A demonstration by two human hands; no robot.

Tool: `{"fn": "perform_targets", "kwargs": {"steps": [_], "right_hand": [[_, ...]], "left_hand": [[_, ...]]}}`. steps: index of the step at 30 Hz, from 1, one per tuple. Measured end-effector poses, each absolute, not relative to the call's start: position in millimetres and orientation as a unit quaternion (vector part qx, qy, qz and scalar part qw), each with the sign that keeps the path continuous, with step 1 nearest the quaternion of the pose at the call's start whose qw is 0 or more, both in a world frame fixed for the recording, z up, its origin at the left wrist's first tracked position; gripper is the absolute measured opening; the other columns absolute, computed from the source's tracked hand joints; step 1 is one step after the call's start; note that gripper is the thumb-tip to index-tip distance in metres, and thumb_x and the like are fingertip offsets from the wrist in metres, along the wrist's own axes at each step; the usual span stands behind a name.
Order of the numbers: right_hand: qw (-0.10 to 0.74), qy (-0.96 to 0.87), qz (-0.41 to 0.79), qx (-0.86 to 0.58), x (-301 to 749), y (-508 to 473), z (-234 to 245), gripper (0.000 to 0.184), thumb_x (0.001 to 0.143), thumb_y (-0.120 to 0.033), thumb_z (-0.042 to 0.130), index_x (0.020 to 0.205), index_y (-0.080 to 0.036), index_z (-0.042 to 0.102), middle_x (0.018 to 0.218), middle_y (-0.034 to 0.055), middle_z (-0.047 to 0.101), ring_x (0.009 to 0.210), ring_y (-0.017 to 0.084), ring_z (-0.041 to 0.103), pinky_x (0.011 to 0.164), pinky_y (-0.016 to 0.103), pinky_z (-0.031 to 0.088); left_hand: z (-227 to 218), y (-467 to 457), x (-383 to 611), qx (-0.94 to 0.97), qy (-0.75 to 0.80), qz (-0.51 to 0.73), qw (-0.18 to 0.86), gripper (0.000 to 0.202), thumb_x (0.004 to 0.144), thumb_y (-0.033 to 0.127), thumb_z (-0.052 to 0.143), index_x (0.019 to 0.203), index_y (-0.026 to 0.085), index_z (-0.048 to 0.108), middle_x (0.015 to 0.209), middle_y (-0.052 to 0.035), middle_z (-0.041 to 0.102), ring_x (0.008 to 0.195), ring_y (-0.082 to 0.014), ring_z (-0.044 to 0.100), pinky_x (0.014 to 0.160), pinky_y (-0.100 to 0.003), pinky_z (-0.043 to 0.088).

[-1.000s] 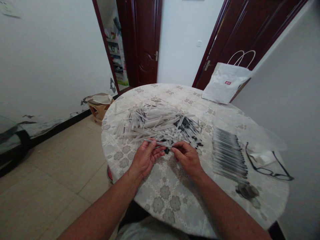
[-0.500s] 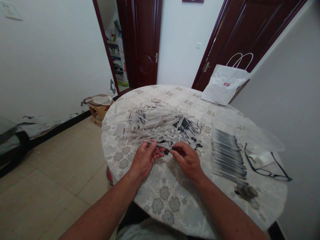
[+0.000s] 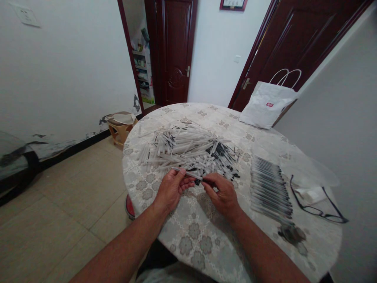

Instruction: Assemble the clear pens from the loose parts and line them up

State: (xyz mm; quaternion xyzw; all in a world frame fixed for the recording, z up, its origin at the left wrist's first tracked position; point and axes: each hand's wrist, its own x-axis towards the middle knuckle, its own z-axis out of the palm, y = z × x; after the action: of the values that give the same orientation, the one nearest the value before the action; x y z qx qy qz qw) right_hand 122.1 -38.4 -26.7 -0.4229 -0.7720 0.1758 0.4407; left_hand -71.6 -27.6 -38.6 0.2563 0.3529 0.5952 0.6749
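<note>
My left hand is closed, with thumb and fingers pinching a translucent white pen barrel that lies slanted above the table's near middle. My right hand pinches the barrel's right end, where a small dark part shows; the fingertips hide most of it. Just beyond both hands spreads a loose heap of pen barrels, mixed with thin black sticks like refills and small black pieces. To the right of my right hand lies a neat row of pens, side by side, with dark cores inside clear barrels.
The round table has a flowered cloth. On its right are black-framed glasses, a clear plastic bag and a dark roundish object. A white paper bag stands at the back. A stool is on the floor at left.
The view has tilted slightly, so the scene sits a little lower and further right. Both hands keep hold of the barrel in nearly the same pose.
</note>
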Motion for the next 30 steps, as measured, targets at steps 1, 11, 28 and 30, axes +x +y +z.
{"fn": "perform_targets", "kwargs": {"steps": [1, 11, 28, 30], "right_hand": [[0.437, -0.775, 0.177, -0.421, 122.5, -38.4, -26.9, 0.013, 0.097, -0.026, 0.061, 0.106, -0.024, 0.070, 0.095, 0.0047, 0.072, 0.080, 0.018, 0.066, 0.074, 0.030, 0.051], [0.393, -0.776, 0.161, -0.465, 128.0, -35.1, -29.5, 0.035, 0.104, -0.035, 0.046, 0.077, -0.022, 0.063, 0.069, 0.0017, 0.061, 0.067, 0.017, 0.059, 0.067, 0.030, 0.042], [0.402, -0.767, 0.197, -0.459, 126.9, -35.3, -30.9, 0.032, 0.104, -0.036, 0.041, 0.079, -0.023, 0.057, 0.070, 0.0006, 0.057, 0.066, 0.017, 0.054, 0.065, 0.029, 0.038], [0.417, -0.756, 0.202, -0.462, 127.4, -36.1, -30.7, 0.020, 0.100, -0.037, 0.049, 0.092, -0.023, 0.060, 0.077, 0.0009, 0.061, 0.070, 0.017, 0.056, 0.067, 0.029, 0.041]], "left_hand": [[-38.7, -27.6, -71.8, 0.256, 0.352, 0.596, 0.675, 0.034, 0.083, 0.037, 0.081, 0.094, 0.016, 0.057, 0.089, -0.0078, 0.077, 0.078, -0.0200, 0.077, 0.070, -0.031, 0.064], [-35.3, -30.5, -70.6, 0.272, 0.333, 0.583, 0.689, 0.034, 0.081, 0.034, 0.083, 0.095, 0.016, 0.058, 0.092, -0.0078, 0.077, 0.082, -0.0212, 0.077, 0.072, -0.032, 0.064], [-36.1, -29.4, -70.7, 0.287, 0.338, 0.592, 0.673, 0.035, 0.081, 0.036, 0.083, 0.097, 0.017, 0.058, 0.093, -0.0082, 0.078, 0.082, -0.0219, 0.077, 0.074, -0.034, 0.063], [-35.7, -29.0, -70.8, 0.285, 0.339, 0.598, 0.668, 0.034, 0.080, 0.036, 0.083, 0.096, 0.017, 0.059, 0.094, -0.0083, 0.078, 0.082, -0.0218, 0.077, 0.073, -0.033, 0.063]]}}
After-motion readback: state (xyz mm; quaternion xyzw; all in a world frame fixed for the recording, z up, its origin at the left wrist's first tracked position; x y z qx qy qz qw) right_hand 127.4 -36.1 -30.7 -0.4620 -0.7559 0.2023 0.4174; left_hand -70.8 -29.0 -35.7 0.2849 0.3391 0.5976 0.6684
